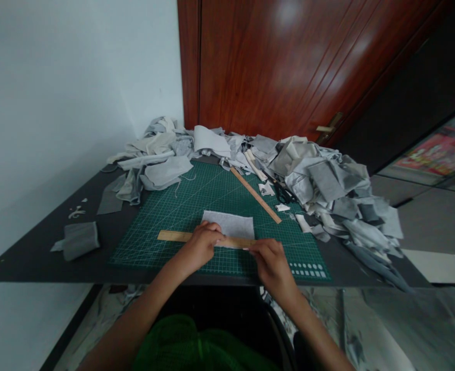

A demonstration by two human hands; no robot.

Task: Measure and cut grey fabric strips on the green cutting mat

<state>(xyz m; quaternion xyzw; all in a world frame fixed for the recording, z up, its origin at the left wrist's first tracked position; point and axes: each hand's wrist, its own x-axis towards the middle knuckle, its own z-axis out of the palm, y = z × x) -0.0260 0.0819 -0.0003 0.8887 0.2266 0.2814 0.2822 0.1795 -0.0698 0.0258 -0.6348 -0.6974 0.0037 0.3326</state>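
Observation:
A pale grey piece of cloth (234, 222) lies flat on the green cutting mat (146, 239) in front of me. Across its near part runs a wooden ruler (175, 236), roughly parallel to the table's front edge. My left hand (202, 242) is closed on the ruler, its fingertips at the middle of the cloth. At the ruler's right end, beside the cloth's right edge, the fingers of my right hand (270, 259) are pinched together on the ruler. Whether they also grip the cloth's edge is hidden.
A second wooden ruler (256, 195) lies slanted on the mat. Black scissors (283, 193) rest by the large heap of grey cloth scraps (323, 180) at right. More cloth (165, 170) is piled at back left. A folded grey cloth (81, 240) lies far left.

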